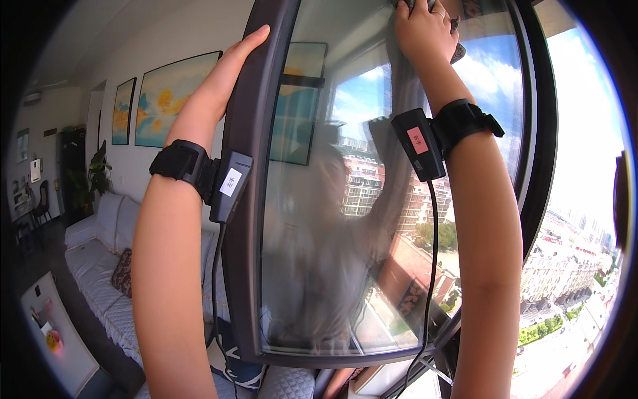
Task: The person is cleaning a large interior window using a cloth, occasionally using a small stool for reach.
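Note:
A tall window sash with a dark frame (249, 199) stands swung inward before me. My left hand (238, 62) is on the sash's left upright near the top, its thumb showing on the frame's face and the other fingers hidden behind it. High on the glass pane (309, 259), my right hand (427, 30) presses a dark grey cloth (457, 53) against the surface; part of the cloth is cut off by the top edge of the view. Each wrist bears a black strap with a small black device and a cable. The pane reflects a person and buildings.
An outer window frame (541, 124) lies at right, with a street and buildings far below outside. Behind the sash at left are a grey sofa (94, 269), a low table (62, 344), a potted plant (99, 169) and framed pictures (174, 99). Cables hang from both wrists.

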Demonstrator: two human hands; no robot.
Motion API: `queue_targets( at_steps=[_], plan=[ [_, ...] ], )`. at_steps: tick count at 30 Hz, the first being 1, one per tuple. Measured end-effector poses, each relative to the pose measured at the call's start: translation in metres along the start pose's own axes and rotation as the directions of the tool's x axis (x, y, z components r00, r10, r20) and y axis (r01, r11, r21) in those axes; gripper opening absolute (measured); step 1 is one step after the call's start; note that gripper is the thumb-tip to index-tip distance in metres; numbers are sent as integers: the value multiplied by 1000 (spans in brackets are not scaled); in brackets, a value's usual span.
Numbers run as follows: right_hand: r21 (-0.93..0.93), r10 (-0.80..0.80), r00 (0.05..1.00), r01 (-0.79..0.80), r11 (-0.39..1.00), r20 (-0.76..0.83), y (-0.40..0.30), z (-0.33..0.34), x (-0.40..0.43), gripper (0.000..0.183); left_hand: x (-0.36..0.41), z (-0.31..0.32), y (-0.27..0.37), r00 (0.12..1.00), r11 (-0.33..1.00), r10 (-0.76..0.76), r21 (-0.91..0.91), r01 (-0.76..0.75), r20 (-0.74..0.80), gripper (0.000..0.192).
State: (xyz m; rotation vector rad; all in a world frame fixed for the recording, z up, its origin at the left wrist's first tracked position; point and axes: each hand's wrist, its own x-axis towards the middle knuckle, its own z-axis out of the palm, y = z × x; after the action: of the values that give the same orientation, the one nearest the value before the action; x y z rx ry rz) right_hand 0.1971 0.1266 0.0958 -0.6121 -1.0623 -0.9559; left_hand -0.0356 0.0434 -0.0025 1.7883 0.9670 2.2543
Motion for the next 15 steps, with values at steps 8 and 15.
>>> queue_targets(
  at_steps=[8, 15],
  plan=[
    [185, -191, 981, 182, 966, 32, -6, -10, 0, 42, 7, -6, 3, 999, 998, 17, 67, -15, -30, 64],
    [245, -308, 946, 277, 929, 97, 11, -17, -4, 43, 6, -7, 0, 999, 998, 30, 48, -29, -29, 68]
  ],
)
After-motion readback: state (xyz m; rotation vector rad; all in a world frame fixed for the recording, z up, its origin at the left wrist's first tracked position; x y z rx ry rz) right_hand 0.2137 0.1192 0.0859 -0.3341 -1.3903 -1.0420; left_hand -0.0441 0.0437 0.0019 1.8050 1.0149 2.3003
